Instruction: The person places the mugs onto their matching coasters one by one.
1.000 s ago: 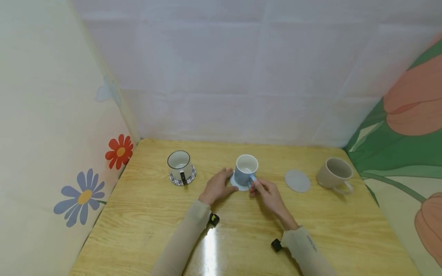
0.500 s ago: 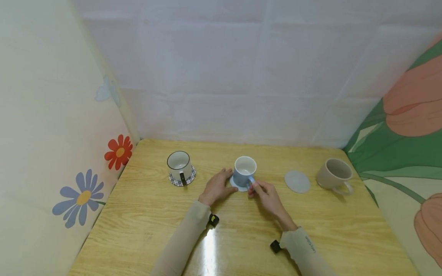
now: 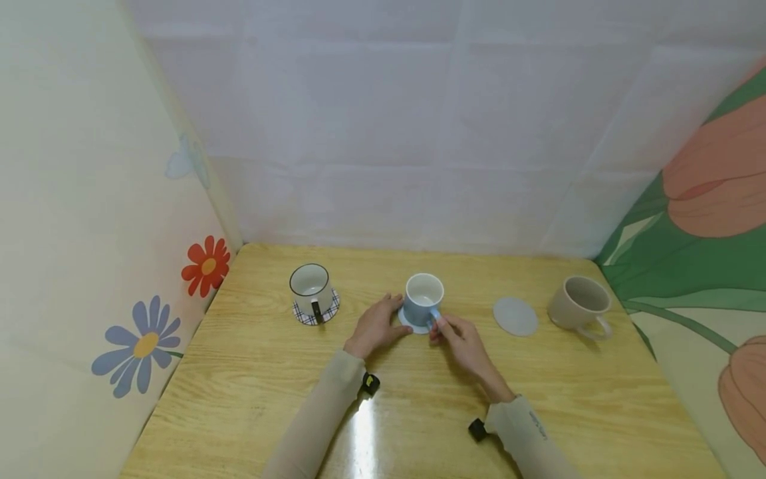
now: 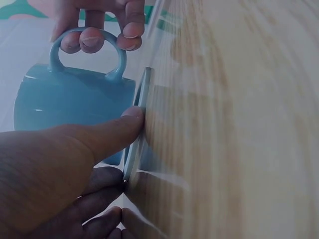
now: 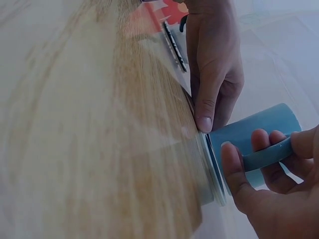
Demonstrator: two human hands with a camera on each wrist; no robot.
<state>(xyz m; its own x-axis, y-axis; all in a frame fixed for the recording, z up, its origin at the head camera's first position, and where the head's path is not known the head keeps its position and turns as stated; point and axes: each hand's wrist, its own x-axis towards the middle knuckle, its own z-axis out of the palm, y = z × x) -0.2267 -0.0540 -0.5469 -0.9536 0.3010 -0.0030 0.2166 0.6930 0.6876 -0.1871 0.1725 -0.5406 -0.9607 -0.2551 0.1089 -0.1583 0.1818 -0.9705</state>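
Observation:
A light blue mug (image 3: 421,303) with a white inside stands upright over a round light blue coaster (image 3: 407,323) mid-table. My right hand (image 3: 463,340) grips the mug's handle (image 4: 87,31), with fingers through the loop. On the coaster's left side, my left hand (image 3: 377,326) holds its rim between thumb (image 4: 112,134) and fingertips. A narrow dark gap shows between mug base and coaster in the right wrist view; whether they touch all round I cannot tell. The mug hides most of the coaster in the head view.
At left, a white mug (image 3: 311,291) with black rim and handle stands on a checked coaster (image 3: 330,313). A grey round coaster (image 3: 515,316) lies right of my right hand, with a beige mug (image 3: 574,306) beyond it. White cloth (image 3: 383,133) hangs behind the table.
The blue mug has shifted slightly left over the coaster, the right hand moving with it. My left hand has kept its place at the coaster's rim.

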